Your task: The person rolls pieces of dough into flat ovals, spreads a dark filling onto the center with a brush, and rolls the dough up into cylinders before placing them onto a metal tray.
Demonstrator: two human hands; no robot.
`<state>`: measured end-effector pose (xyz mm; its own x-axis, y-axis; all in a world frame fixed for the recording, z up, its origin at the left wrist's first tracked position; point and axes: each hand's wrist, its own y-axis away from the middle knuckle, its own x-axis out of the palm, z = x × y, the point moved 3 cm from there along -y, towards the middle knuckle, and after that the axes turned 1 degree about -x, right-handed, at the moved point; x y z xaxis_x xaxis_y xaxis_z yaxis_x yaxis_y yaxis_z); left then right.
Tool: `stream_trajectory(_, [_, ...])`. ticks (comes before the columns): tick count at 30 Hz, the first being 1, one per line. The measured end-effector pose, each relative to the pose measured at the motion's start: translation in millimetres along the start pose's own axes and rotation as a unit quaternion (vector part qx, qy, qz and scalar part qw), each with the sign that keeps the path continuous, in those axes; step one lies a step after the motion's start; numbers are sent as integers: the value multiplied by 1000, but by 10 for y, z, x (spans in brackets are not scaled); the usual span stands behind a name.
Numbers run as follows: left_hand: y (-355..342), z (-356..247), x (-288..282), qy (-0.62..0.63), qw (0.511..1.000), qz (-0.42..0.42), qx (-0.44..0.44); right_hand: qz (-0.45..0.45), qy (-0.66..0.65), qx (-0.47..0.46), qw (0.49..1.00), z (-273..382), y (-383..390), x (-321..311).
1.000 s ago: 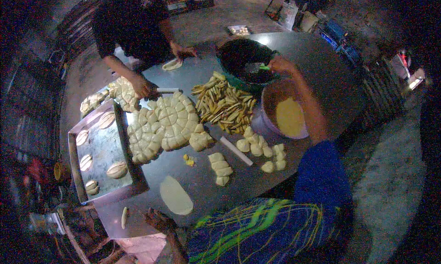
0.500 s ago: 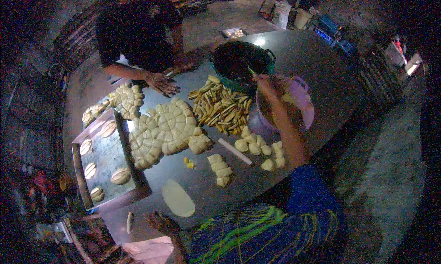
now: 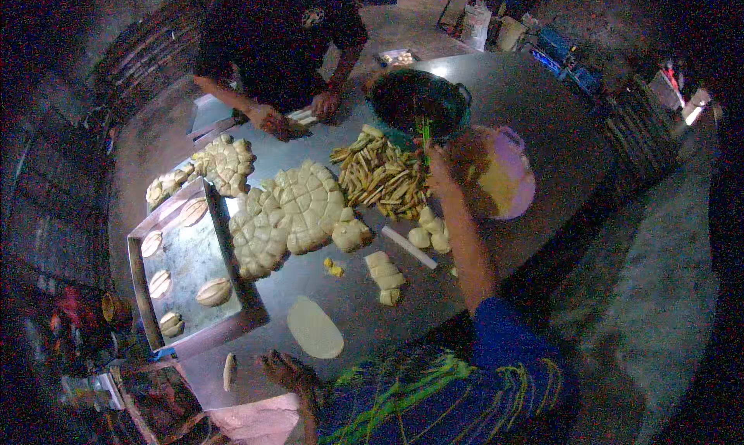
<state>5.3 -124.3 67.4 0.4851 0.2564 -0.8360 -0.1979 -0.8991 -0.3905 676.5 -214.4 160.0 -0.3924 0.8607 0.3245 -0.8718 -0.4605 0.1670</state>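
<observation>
Grey metal makes the tabletop (image 3: 535, 96), on which many pieces of dough are lying. The right hand (image 3: 437, 164) is at the near side of the dark teal basin (image 3: 380, 118), and its grip is pinching a green utensil (image 3: 425, 130), which stands upright just at the basin's rim; I cannot tell whether its tip touches something inside. The right forearm covers part of the small dough balls (image 3: 431, 234). To the right of the arm there is a pinkish-purple tub (image 3: 527, 183) with something yellow in it.

The left hand (image 3: 289, 374) is near the front edge, palm down, its grip loosely spread and holding nothing that I can see. Just beyond it lies a flat oval of dough (image 3: 315, 327), and to its left a thin strip of dough (image 3: 229, 372).

In the middle is a big sheet of scored dough (image 3: 302, 206), beside a heap of yellowish strips (image 3: 381, 175). A pale stick (image 3: 409, 247) lies near a dough block (image 3: 385, 278). On the left, a metal tray (image 3: 188, 263) carries 5 shaped pieces. Across, a co-worker (image 3: 271, 54) in a dark shirt holds a pale piece (image 3: 303, 116) with 2 hands.
</observation>
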Motion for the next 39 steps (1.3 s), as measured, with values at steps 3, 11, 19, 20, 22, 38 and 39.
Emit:
stream_trajectory(3, [-179, -331, -274, 48, 999, 18, -5, -11, 38, -34, 999, -127, 186, -31])
stream_trajectory(11, [-178, -66, -121, 99, 994, 31, -33, 201, 267, -11, 942, -426, 2238, 550])
stream_trajectory(19, [-234, -21, -377, 165, 981, 30, -93, 399, 370, 225, 808, -1480, 3603, 623])
stream_trajectory(20, [-236, 4, -357, 159, 984, 33, -77, 391, 373, 262, 800, -1555, 3624, 651])
stream_trajectory(22, [-228, 49, -287, 153, 986, 48, -54, 393, 391, 267, 788, -1595, 3662, 668])
stream_trajectory(38, [-259, 14, -267, 161, 984, 52, -47, 391, 579, 177, 693, -1325, 3477, 355])
stream_trajectory(39, [-252, 39, -256, 148, 987, 47, -36, 400, 582, 159, 689, -1247, 3510, 423])
